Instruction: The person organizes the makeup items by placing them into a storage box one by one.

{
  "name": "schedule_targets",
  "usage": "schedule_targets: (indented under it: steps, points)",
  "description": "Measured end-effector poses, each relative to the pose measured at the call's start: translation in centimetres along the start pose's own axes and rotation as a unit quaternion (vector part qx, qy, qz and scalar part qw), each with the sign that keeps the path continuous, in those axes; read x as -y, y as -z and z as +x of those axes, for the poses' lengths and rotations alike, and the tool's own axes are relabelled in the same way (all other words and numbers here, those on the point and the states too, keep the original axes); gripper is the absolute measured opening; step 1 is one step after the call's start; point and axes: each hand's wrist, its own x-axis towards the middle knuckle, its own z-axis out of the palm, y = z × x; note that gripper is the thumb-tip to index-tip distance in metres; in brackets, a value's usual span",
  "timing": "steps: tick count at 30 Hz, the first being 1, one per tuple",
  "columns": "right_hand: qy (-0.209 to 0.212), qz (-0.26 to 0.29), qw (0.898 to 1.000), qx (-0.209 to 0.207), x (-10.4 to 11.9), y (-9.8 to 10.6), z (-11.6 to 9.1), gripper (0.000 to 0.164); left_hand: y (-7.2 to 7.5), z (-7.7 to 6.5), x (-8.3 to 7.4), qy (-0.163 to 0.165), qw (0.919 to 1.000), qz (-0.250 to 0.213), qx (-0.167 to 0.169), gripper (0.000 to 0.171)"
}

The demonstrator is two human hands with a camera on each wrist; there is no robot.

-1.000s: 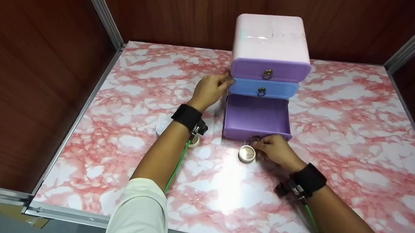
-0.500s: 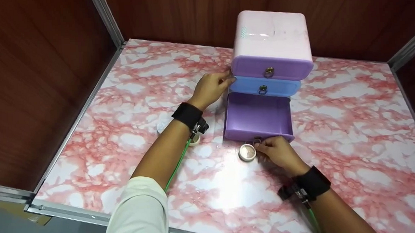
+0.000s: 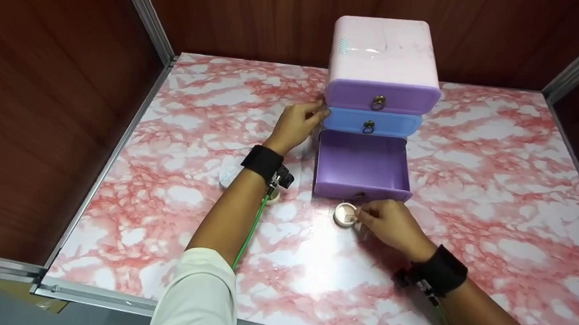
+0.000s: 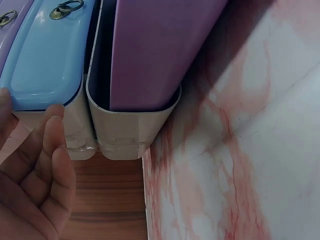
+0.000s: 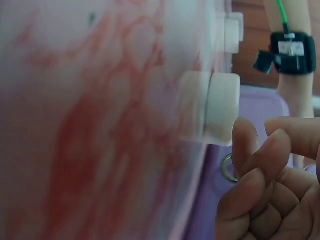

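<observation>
A small drawer unit (image 3: pixel 385 51) with a pale pink casing stands at the back of the table. Its lowest purple drawer (image 3: pixel 363 164) is pulled out, with nothing showing inside. Above it sit a blue drawer (image 3: pixel 395 124) and another purple one, each with a ring pull. My left hand (image 3: pixel 295 125) touches the unit's left side at the blue drawer, fingers loosely bent. My right hand (image 3: pixel 390 221) holds nothing; its loosely curled fingertips are right beside a small round white pot (image 3: pixel 345 215), whose top shows Y-shaped lines. In the right wrist view the pot (image 5: pixel 224 107) appears as a short white cylinder.
A second round cream-coloured piece (image 3: pixel 273 197) is partly hidden by my left forearm, and a pale bluish disc (image 3: pixel 228 176) lies beyond that forearm. Dark wood-grain panels (image 3: pixel 244 27) enclose the marbled red-and-white table (image 3: pixel 505 182). Green cables run along both forearms.
My right hand has let go of the lowest drawer's ring pull and drawn back slightly toward the front, beside the pot. My left hand has stayed against the unit.
</observation>
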Motion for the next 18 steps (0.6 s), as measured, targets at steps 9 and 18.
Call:
schedule_targets:
  steps: [9, 18]
  points:
    - [0.139, -0.162, 0.97, -0.114, 1.4, -1.1, -0.4, 0.03, -0.1, 0.1, 0.3, -0.003, 0.9998, -0.019, 0.001, 0.046]
    - [0.153, -0.237, 0.955, -0.094, 1.8, -1.8, 0.4, 0.037, -0.5, 0.0, 0.8, 0.0, 0.9983, -0.057, -0.01, 0.047]
